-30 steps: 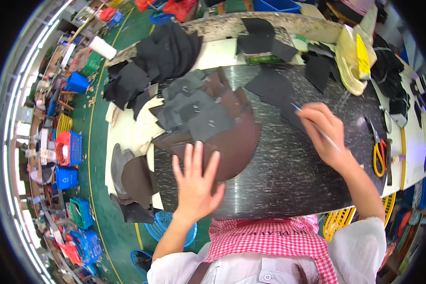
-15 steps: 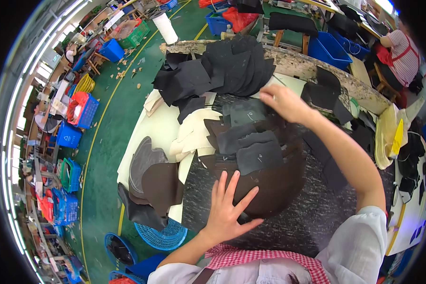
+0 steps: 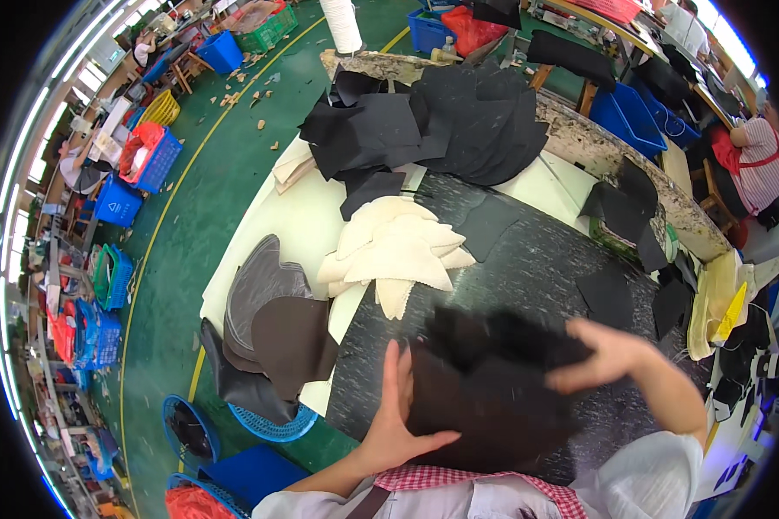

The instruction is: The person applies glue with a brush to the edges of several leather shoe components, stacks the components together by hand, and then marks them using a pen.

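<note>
A stack of dark brown and black leather-like pieces [image 3: 485,406] is close in front of my body, held between my hands. My left hand [image 3: 394,428] lies along its left edge, fingers pointing up and thumb over the brown surface. At the right edge my right hand [image 3: 601,355] is closed around the pieces and somewhat blurred. The black upper part of the stack is smeared by motion. Beyond it, scallop-edged cream pieces [image 3: 398,246] lie fanned out on the speckled dark table [image 3: 537,246]. A flat dark piece [image 3: 491,227] rests beside them.
A large pile of black pieces [image 3: 476,121] covers the far end. At left lie brown and grey rounded pieces [image 3: 290,337]. Several black scraps [image 3: 623,203] are at right. Blue baskets [image 3: 190,428] stand on the green floor [image 3: 203,190]. A person [image 3: 757,160] sits far right.
The stack has come toward my body, uncovering the cream pieces and the table. My right hand has moved down from the far side to the stack's right edge; my left has shifted slightly lower.
</note>
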`<state>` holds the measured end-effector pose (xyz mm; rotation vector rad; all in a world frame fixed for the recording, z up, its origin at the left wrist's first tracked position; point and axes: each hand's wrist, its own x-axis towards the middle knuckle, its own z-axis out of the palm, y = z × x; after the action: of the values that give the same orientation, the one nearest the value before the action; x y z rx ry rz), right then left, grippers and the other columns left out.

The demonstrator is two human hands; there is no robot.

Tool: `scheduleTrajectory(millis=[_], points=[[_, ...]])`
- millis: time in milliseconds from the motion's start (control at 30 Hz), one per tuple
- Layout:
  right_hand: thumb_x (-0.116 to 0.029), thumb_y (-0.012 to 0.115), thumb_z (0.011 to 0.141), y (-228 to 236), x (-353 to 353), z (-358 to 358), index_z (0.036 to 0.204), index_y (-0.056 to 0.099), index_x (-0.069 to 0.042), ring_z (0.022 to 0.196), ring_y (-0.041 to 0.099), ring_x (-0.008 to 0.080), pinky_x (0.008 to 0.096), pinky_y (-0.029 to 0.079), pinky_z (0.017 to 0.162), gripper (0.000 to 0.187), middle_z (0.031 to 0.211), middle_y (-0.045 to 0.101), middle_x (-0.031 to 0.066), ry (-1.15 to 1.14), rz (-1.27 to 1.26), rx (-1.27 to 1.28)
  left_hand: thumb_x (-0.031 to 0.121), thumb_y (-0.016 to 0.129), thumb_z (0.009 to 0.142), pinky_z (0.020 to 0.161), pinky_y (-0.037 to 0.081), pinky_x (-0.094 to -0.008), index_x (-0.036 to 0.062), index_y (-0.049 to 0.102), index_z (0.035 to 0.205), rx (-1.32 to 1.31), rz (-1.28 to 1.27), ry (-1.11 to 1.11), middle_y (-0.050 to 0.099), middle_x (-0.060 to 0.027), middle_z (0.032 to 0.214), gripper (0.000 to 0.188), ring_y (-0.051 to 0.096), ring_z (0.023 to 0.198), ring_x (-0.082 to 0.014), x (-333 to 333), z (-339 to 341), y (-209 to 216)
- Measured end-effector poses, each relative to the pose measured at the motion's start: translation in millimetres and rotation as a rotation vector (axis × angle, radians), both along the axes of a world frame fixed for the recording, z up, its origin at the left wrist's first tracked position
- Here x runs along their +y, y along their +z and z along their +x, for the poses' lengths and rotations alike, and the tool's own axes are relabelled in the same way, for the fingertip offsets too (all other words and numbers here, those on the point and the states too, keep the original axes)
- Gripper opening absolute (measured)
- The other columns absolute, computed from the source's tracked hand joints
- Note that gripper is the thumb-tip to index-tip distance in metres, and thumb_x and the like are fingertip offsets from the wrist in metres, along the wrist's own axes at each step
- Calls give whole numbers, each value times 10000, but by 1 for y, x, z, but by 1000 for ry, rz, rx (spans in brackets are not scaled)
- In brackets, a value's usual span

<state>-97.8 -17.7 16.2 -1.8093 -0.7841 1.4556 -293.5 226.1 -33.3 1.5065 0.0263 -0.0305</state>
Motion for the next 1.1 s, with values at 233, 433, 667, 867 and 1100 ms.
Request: scheduleTrajectory(millis=[233,433,667,867,1100], points=[[-199,682,841,-5,-20,-78,1292,417,20,950,572,170,301,450,818,568,1046,604,116,-31,493,189,35,857,587,1106,239,-414,94,-17,1491,11,-295,-463,115,-181,1526,1259,202,1395,-279,8,14,8],[-354,619,895,8,-25,-87,1408,286,-47,1217,434,232,345,378,1007,685,1353,415,158,-442,325,377,49,837,599,990,405,-359,-23,452,1276,387,-69,-368,576,-103,1174,782,546,1098,-212,17,-16,5],[-739,232,865,-10,-70,-157,1463,229,-46,1385,230,241,406,184,1125,916,1505,255,139,-481,605,351,87,823,636,934,459,-368,-53,352,1266,-13,61,-321,542,-157,1177,799,557,1081,-242,-15,-8,13],[-642,262,929,-32,-76,-154,1396,379,-37,1235,464,208,381,332,1074,773,1404,441,113,-654,786,1256,167,663,833,931,455,-506,100,453,1183,-859,-218,-645,561,-270,1172,414,569,1066,-392,-60,57,58],[-281,690,776,-27,-90,-162,1155,587,-28,991,619,222,371,480,915,467,1036,665,110,-1189,353,873,217,658,781,1081,224,-516,215,549,1104,-1027,618,-826,463,-133,1379,341,387,1288,-366,-35,64,33]])
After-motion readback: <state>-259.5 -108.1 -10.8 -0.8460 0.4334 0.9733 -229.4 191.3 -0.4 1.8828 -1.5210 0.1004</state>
